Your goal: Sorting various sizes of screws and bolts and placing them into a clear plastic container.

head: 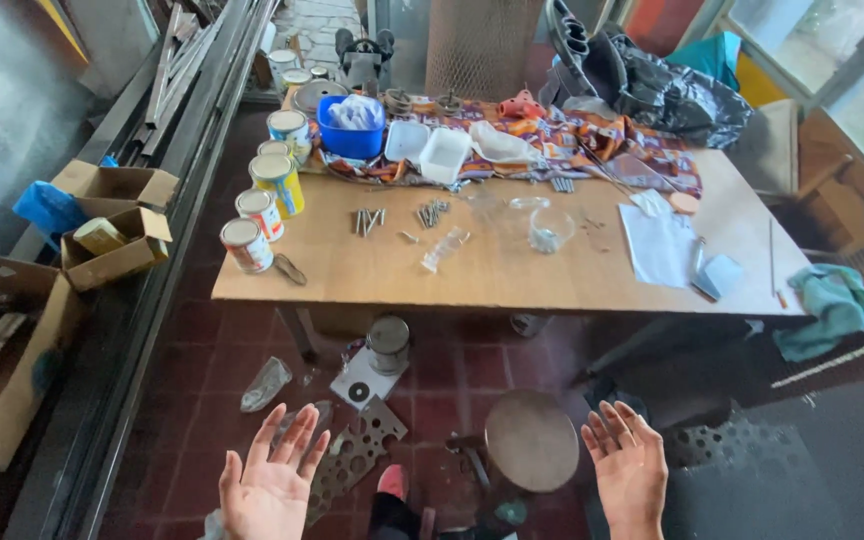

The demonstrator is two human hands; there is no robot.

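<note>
My left hand (270, 478) is raised palm up at the bottom of the head view, fingers spread, holding nothing. My right hand (629, 467) is also palm up and empty, fingers apart. Both hover above a dark red tiled floor, well short of a wooden table (492, 275). Between the hands stands a round stool (531, 440). A perforated metal plate (357, 450) lies on the floor just right of my left hand.
On the table: several paint cans (260, 215) at the left edge, a blue tub (350, 137), white trays (444, 153), loose bolts (369, 220), a clear glass bowl (551, 229), white paper (658, 245), patterned cloth (592, 140). A can (388, 343) stands under it. Cardboard boxes (112, 235) and metal rails (177, 90) line the left.
</note>
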